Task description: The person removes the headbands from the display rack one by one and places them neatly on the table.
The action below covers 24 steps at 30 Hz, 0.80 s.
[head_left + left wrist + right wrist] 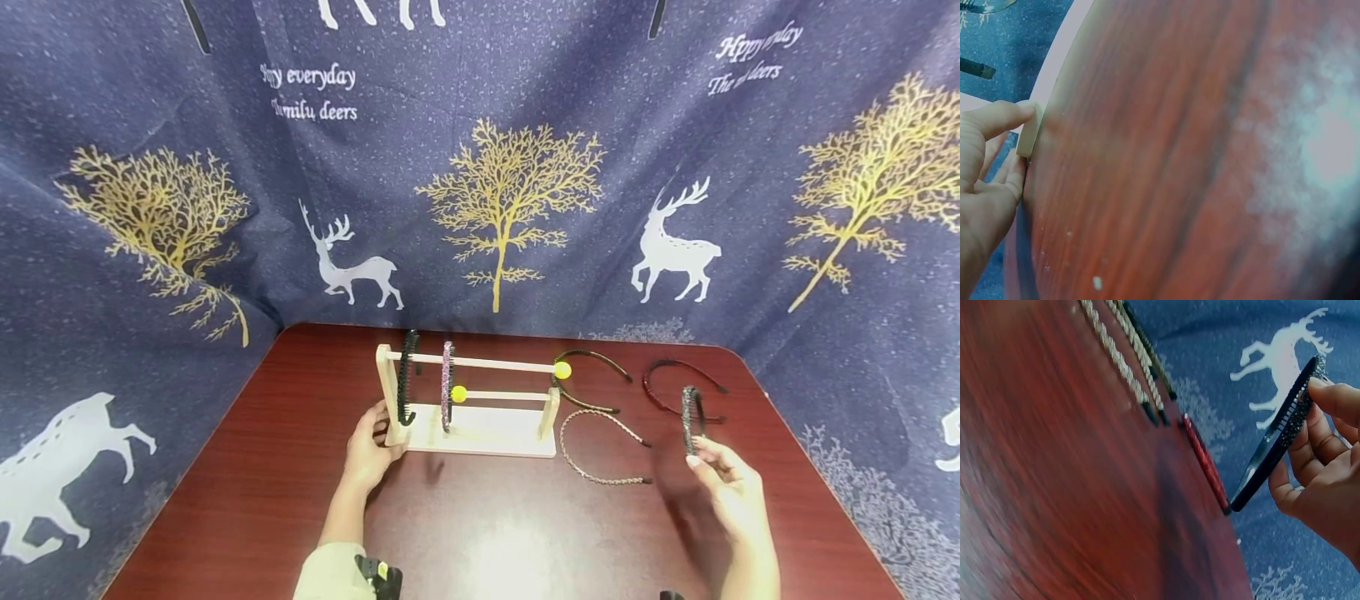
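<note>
In the head view my right hand (731,487) pinches a black glittery headband (687,421) between thumb and fingers, above the right side of the table. The right wrist view shows its sparkling stones and inner comb teeth on this headband (1285,428). At the left end of a pale wooden rack (480,429), my left hand (369,442) holds the base; its thumb lies on the base edge (1030,134) in the left wrist view. A black toothed headband (404,383) and a purple glittery headband (447,383) hang on the rack's back rod.
Right of the rack lie a braided light headband (573,458), a dark gold-toned headband (600,357) and a red headband (652,387). Yellow balls (562,370) cap the rack's rods. A dark red table (247,492) meets a blue printed cloth (465,75) behind.
</note>
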Motion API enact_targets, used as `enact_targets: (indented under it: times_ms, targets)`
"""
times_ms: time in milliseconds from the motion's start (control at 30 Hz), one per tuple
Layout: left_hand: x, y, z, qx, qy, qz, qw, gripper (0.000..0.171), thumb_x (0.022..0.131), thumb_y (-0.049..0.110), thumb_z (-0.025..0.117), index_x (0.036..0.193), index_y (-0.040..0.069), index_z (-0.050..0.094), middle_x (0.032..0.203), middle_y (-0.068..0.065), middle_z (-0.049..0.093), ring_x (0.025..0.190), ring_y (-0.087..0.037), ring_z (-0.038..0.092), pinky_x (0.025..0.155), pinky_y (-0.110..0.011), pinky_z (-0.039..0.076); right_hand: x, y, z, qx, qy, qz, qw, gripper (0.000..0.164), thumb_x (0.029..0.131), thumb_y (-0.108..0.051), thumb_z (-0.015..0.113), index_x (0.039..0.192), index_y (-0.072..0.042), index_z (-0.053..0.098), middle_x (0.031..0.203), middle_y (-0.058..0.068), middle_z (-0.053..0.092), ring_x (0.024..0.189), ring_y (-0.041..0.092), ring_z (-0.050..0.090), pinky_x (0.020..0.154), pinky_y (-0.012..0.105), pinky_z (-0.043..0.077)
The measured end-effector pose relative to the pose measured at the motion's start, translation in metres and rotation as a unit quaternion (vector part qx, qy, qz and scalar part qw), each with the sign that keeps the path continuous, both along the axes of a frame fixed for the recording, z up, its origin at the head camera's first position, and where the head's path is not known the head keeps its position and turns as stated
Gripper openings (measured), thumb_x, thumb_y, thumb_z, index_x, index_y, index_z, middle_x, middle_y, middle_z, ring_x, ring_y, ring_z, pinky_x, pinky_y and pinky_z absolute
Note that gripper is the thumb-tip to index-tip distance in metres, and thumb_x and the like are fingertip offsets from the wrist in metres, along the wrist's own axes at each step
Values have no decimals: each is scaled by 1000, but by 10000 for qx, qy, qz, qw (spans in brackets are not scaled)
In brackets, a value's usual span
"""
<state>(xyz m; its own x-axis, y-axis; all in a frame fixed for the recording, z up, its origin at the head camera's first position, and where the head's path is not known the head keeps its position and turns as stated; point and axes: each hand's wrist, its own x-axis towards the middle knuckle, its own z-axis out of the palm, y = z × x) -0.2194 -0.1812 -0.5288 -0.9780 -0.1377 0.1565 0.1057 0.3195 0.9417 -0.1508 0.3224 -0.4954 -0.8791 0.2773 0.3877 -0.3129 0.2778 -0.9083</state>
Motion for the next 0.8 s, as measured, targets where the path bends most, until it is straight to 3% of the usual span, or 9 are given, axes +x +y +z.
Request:
enact_targets:
  times_ms: [200, 400, 567, 800]
  targets:
    - [1, 0, 0, 162, 117, -101, 9997, 80, 63, -19, 72, 135, 0, 42, 118, -22, 54, 105, -34, 52, 92, -44, 46, -6, 30, -21, 756, -262, -237, 9965, 20, 83, -5, 68, 104, -4, 69, 88, -12, 66, 81, -2, 59, 71, 7, 45]
    - [3, -2, -1, 216, -46, -107, 9997, 77, 65, -17, 73, 134, 0, 43, 115, -22, 55, 108, -34, 51, 95, -43, 44, 2, 28, -5, 1006, -658, -270, 9924, 16, 80, 3, 68, 95, 7, 66, 86, -16, 66, 78, -4, 59, 71, 6, 45]
    - [3, -3, 0, 277, -152, -155, 9994, 77, 66, -16, 73, 135, 1, 42, 116, -22, 55, 110, -33, 50, 96, -42, 43, 3, 31, 4, 1884, -1211, -275, 9742, 24, 81, -4, 70, 102, 7, 66, 77, -6, 66, 75, -5, 55, 65, 7, 44]
    - [3, -2, 1, 275, -112, -134, 9995, 76, 65, -17, 72, 134, -1, 43, 115, -23, 55, 109, -34, 51, 96, -44, 43, 0, 38, 2, 2442, -1609, -42, 9563, 24, 79, -12, 72, 99, 2, 70, 92, 6, 70, 84, -11, 50, 69, 7, 39]
